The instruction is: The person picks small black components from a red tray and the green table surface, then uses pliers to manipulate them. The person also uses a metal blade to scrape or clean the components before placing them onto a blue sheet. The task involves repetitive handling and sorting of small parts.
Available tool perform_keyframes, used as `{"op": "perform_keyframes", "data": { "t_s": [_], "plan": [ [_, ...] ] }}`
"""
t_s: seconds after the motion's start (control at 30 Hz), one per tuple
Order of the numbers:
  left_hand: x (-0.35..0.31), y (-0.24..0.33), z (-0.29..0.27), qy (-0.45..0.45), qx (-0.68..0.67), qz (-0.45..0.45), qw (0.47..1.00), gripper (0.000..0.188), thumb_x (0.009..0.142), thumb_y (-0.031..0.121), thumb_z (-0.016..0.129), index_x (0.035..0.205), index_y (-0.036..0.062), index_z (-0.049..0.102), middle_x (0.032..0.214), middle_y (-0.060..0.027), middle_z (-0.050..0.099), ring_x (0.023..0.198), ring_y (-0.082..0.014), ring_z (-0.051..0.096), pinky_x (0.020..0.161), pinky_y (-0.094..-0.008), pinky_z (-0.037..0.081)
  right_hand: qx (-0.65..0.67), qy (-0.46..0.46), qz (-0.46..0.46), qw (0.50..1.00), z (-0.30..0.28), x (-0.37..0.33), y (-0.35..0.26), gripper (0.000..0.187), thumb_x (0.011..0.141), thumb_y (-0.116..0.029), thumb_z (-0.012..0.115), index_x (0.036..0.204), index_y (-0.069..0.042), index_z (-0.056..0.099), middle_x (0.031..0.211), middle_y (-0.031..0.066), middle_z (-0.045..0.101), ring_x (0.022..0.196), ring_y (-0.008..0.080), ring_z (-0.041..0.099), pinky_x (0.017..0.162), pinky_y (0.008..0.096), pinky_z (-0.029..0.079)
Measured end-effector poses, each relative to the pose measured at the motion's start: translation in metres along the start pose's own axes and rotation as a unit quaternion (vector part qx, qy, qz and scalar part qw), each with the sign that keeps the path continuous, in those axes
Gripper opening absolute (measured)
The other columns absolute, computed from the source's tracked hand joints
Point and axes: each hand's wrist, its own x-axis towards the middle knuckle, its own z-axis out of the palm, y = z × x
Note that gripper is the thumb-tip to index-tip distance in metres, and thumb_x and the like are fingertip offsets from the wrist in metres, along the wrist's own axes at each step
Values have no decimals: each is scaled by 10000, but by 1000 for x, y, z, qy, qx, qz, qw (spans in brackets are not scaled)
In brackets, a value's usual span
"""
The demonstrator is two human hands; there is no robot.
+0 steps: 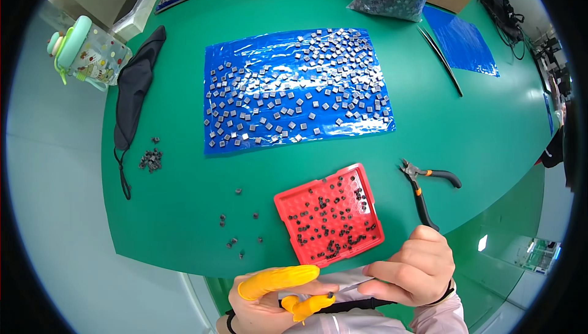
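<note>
Left hand point(269, 300) in orange finger cots pinching a tiny dark part, right hand point(410, 270) gripping tweezers point(352, 285); red tray point(329, 214) partly filled, many pieces on blue sheet point(245, 64) unsorted.

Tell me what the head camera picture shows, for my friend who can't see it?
Two hands work low over a green table: the left hand, wearing orange finger covers, pinches a tiny dark part, and the right hand holds thin tweezers to it. Just beyond lie a red tray of small dark parts, pliers, and a blue sheet scattered with small grey squares.
</note>
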Motion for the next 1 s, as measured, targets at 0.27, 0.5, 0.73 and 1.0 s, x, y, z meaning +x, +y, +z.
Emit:
{"op": "perform_keyframes", "data": {
  "t_s": [0.27,0.5,0.73,1.0],
  "plan": [
    [0,-1,-1,1,16,18,1000,516,718,-88,747,1186,-92,529,877,-200,690,761,-204,668,685,-287,537,-24,-4,3,1000,-1,2,-1,293,696,-413,779,720,-142,669,524,-76,494,441,100,383,484,271,242],
    [-2,-8,-4,-5,42,69,997,506,713,-104,740,1174,-70,534,881,-223,688,751,-227,666,673,-300,541,-36,-6,2,999,-3,2,-4,274,693,-398,782,730,-150,670,521,-81,496,415,85,381,447,257,236],
    [0,-13,-2,-5,8,112,994,514,704,-114,737,1174,-19,552,869,-245,680,737,-252,665,618,-317,548,23,-25,46,998,-2,3,-6,252,682,-360,797,711,-140,677,509,-79,507,391,81,383,405,252,241],
    [-4,-9,20,125,-147,56,980,463,738,-112,700,1171,-26,559,888,-271,665,725,-258,660,593,-312,556,121,-13,86,989,6,4,-5,215,692,-294,804,694,-116,684,525,-62,557,384,96,402,394,260,262]
  ]
}}
